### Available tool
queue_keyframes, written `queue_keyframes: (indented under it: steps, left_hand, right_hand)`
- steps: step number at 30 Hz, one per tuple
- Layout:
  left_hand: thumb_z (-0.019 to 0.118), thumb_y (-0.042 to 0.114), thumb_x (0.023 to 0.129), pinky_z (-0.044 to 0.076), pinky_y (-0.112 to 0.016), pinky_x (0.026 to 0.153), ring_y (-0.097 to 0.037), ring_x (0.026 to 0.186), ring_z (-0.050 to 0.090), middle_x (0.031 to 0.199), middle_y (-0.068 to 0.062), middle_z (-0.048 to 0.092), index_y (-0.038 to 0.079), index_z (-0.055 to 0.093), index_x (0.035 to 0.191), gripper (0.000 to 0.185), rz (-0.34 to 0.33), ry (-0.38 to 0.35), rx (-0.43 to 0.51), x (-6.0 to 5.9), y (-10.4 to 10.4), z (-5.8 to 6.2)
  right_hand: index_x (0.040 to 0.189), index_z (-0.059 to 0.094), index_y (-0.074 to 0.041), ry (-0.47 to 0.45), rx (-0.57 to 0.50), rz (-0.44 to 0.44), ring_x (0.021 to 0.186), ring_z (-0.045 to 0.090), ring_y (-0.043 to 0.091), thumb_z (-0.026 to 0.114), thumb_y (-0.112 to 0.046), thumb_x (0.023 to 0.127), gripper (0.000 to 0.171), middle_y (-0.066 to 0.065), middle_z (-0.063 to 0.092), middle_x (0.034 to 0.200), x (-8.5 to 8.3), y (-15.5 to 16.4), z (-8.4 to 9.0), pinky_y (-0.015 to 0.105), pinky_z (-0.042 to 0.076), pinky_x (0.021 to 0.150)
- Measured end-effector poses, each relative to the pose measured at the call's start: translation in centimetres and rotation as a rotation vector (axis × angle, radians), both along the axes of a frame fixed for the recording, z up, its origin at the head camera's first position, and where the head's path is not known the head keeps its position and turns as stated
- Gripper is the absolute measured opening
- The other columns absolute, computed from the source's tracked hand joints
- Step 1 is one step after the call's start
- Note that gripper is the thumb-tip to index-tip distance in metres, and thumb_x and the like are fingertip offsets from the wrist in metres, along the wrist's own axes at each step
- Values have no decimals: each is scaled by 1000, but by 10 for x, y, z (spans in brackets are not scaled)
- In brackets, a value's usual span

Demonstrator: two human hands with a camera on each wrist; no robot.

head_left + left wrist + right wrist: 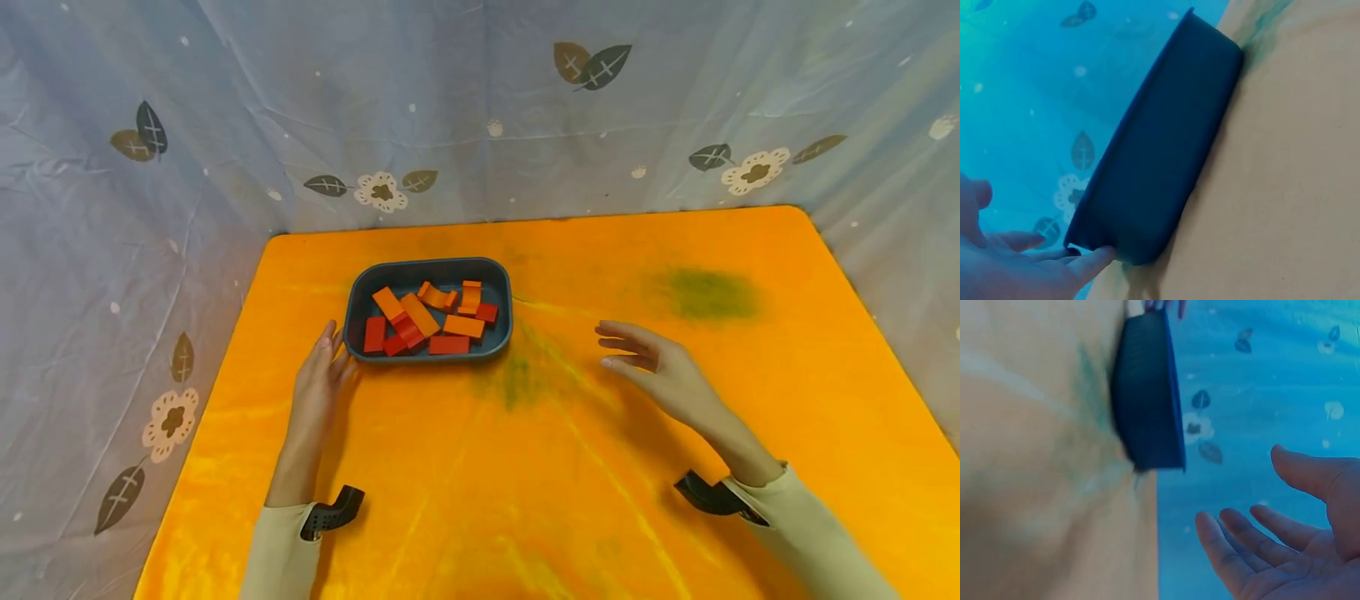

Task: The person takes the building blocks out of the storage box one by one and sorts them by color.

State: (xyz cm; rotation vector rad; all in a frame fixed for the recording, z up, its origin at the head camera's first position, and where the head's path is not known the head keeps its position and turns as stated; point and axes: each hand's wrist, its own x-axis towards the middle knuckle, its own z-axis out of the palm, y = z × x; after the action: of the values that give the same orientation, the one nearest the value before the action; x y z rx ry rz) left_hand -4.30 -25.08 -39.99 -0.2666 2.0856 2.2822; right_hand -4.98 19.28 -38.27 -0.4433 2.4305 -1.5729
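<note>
Dark blue tray (pixel 356 296) sitting on orange tabletop (pixel 525 467), toward far left, holding red and orange blocks (pixel 420 317). Left hand (pixel 318 379) lying flat, fingers straight, fingertips (pixel 1094 259) touching tray's near-left corner. Right hand (pixel 660 371) hovering right of tray, apart from it, fingers spread and relaxed, gripping nothing.

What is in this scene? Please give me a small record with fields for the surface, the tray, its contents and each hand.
surface: orange cloth with green smudges
tray: dark tray, far left of the cloth
contents: red and orange blocks, loosely piled
left hand: left hand, fingers straight, fingertips at the tray's left end
right hand: right hand, open, apart from the tray, holding nothing
</note>
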Motion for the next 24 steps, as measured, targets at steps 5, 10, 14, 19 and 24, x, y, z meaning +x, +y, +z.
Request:
queue_keyframes:
  steps: [5, 10, 14, 19, 24]
  left_hand:
    - [31, 40, 107, 22, -45, 119, -30, 147, 22, 162, -15, 13, 8, 6, 158, 65, -5, -42, -26, -7, -3, -2]
    - [43, 35, 105, 25, -44, 118, -26, 148, 20, 163, -8, 14, 13, 11, 159, 66, -26, -72, -200, -13, -4, -8]
    - [52, 22, 103, 25, -41, 118, -23, 149, 17, 163, -3, 13, 14, 13, 159, 68, -41, -57, -294, -17, -6, -14]
    - [51, 12, 103, 27, -37, 117, -22, 147, 21, 163, -4, 15, 10, 15, 157, 66, -40, -51, -252, -21, -6, -17]
    - [52, 11, 102, 29, -36, 116, -23, 147, 24, 162, -5, 16, 11, 16, 157, 66, -32, -62, -219, -21, -8, -18]
  right_hand:
    - [141, 52, -11, -22, -57, 46, 122, 56, 36, 63, -22, 97, 47, 12, 55, 139, -18, -31, 11, 26, 50, 96]
    - [136, 57, -9, -21, -86, 91, 121, 57, 29, 67, -20, 95, 44, 10, 58, 135, -39, -66, 18, 37, 49, 100]
    - [131, 60, -3, 62, -9, 123, 117, 58, 31, 69, -15, 93, 41, 14, 61, 130, -53, -99, 17, 46, 48, 101]
    - [128, 61, 0, 153, 153, 141, 111, 61, 32, 69, -12, 92, 39, 17, 63, 124, -64, -131, 12, 44, 51, 96]
    - [125, 63, 3, 148, 226, 164, 104, 64, 29, 69, -9, 92, 36, 17, 64, 118, -71, -153, 3, 36, 55, 88]
